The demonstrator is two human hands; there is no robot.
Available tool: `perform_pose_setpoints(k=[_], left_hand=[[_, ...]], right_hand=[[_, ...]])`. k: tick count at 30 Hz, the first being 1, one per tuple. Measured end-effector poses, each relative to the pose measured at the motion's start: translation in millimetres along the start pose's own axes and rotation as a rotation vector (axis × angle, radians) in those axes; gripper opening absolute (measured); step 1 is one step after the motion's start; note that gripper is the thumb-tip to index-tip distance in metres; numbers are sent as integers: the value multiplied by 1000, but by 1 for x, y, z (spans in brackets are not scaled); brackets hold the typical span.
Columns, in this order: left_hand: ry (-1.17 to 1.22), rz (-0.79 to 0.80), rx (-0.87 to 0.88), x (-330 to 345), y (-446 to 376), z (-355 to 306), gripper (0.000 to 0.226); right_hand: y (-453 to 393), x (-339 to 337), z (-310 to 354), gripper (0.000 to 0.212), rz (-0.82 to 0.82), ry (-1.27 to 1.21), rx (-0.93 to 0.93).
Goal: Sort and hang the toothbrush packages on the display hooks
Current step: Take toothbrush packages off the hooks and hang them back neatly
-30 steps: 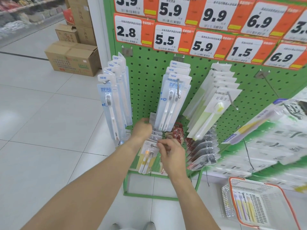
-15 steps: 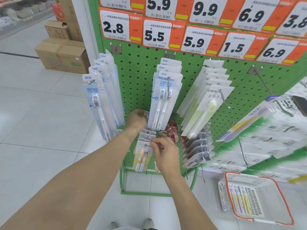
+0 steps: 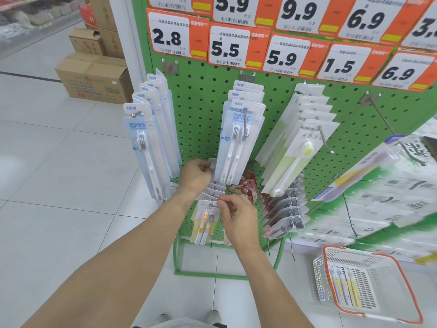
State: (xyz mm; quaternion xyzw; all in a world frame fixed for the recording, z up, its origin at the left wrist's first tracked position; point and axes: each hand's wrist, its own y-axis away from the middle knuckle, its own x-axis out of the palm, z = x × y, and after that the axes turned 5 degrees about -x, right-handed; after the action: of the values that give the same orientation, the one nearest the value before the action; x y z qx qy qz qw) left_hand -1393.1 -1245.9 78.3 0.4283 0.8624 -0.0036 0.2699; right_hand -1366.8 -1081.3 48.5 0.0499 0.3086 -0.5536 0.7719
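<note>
Since a second ago the view has dropped and drawn nearer to the green pegboard [image 3: 205,95], so the rack fills more of the picture; both hands hold nearly the same places on the low hook as they did then.

Largest first: the pegboard stands straight ahead of both hands, its upper hooks loaded with tall blue-and-white packages [image 3: 238,138] that hang just above the left hand. The orange-rimmed basket [image 3: 369,282] sits on the floor well off to the right of the right hand and lower, with a few more toothbrush packages lying in it.

The move turns on the low hook [image 3: 212,206]. It sticks out from the board towards the person, between the two hands, and the yellow toothbrush package [image 3: 203,221] hangs at its front end, long axis running down, just left of the right hand and below the left. The right hand is the nearer one.

The left hand [image 3: 195,177] is curled tight at the back of that row, its fingers closed around the top cards of the packs behind; exactly how many it holds cannot be told. The right hand [image 3: 238,215] has thumb and forefinger pinched together at the tip of the hook, touching the top edge of the yellow package's card, its other fingers loosely bent.

As I judge it, the package is being seated on the hook.
</note>
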Motion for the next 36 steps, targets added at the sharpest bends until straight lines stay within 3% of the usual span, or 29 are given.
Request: perform_pose_setpoints(k=[10,17,23,29,36], left_hand=[[-67,-127,92,0,14,-2,17],[-199,-147,147,1,16,-1,20],[-146,-123,128,-1,10,-4,14],[-80,-137,75,-5,8,-9,35],[-143,-253,126,-5,24,-8,14]], right_hand=[[0,-1,1,9,1,-3,6],[1,2,-1,9,-17,-9,-14],[0,3,-4,9,-19,-20,-10],[-1,4,-3,9,-13,-18,-2],[-2,1,0,9,-1,24,-23]])
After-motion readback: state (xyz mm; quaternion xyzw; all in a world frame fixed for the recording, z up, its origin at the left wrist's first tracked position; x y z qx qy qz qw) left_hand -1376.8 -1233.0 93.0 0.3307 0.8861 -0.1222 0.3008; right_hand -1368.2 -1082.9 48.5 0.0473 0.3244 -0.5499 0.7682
